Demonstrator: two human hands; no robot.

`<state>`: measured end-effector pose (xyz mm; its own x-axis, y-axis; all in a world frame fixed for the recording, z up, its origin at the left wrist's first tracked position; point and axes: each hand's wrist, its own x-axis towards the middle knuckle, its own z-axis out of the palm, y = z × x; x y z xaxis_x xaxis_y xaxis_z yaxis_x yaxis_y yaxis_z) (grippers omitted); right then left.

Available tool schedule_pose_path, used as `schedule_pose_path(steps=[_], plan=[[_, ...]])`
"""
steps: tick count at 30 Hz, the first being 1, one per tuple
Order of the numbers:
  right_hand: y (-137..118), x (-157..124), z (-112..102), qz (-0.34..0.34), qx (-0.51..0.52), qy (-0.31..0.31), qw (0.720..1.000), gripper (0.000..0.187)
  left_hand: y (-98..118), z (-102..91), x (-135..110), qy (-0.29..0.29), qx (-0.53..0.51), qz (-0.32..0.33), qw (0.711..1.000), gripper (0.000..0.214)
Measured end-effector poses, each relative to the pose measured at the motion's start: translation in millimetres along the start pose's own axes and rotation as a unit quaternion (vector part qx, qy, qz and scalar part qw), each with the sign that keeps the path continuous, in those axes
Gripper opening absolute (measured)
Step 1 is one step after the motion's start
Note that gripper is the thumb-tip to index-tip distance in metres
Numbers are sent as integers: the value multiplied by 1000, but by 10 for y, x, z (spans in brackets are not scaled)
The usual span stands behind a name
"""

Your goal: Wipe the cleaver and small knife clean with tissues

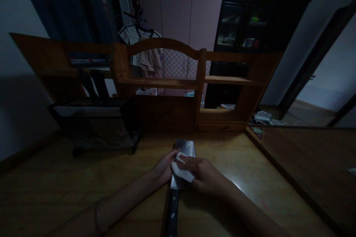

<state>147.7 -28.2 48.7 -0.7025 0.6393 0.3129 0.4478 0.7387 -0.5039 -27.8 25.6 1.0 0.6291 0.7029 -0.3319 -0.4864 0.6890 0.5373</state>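
A cleaver [189,147] lies on the wooden desk with its broad metal blade pointing away from me. Its black riveted handle [172,211] points toward me, and no hand is on it. My left hand [165,168] is closed at the blade's left edge, thumb side up, with its lower fingers partly hidden. Over the middle of the blade, my right hand [204,174] presses a folded white tissue [182,172] with closed fingers. The tissue covers part of the blade and touches the left fingertips.
At the left of the desk [222,148] stands a dark-framed knife block [94,126] with two black handles [100,85] rising from it. A wooden shelf unit [167,81] runs along the back. A raised edge [280,170] borders the desk on the right.
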Motion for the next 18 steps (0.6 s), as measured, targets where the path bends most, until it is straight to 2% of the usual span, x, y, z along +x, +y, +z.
schedule_pose_path(steps=[7,12,18], plan=[[34,-39,1,33,-10,1,999,52,-16,-44,-1,-35,-4,-7,999,33],[30,-54,-1,47,-14,3,999,58,-7,10,-31,-25,3,2,1000,29],[11,-34,5,29,-13,3,1000,58,-3,22,-26,2,10,10,1000,26]])
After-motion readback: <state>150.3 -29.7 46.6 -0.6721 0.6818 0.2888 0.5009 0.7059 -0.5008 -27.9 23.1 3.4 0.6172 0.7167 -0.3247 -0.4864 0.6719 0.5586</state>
